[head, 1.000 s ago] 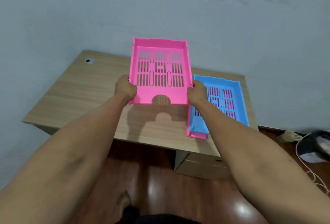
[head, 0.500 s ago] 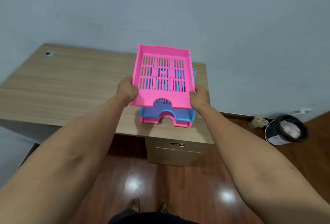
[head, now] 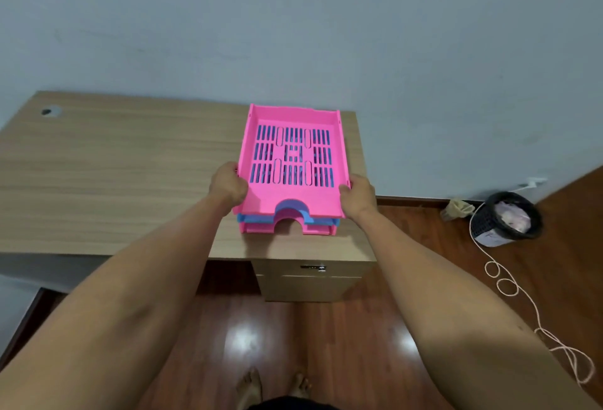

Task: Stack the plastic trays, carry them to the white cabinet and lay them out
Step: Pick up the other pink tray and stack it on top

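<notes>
A pink slotted plastic tray [head: 292, 194] sits on top of a blue tray [head: 254, 218], which rests on another pink tray [head: 257, 228]. The stack stands at the right end of the wooden desk [head: 114, 181], near its front edge. My left hand [head: 227, 185] grips the top tray's left side wall. My right hand [head: 356, 195] grips its right front corner. Blue shows through the top tray's slots. The lower two trays are mostly hidden under it.
A drawer unit [head: 310, 279] sits under the desk's right end. A black wastebasket [head: 507, 218] with a bag stands on the wooden floor at the right, and a pale cord [head: 509, 289] loops across the floor. A grey wall rises behind the desk.
The pink tray has moved from the middle of the desk to the right and come down onto the blue tray. Both hands keep their grip on its sides.
</notes>
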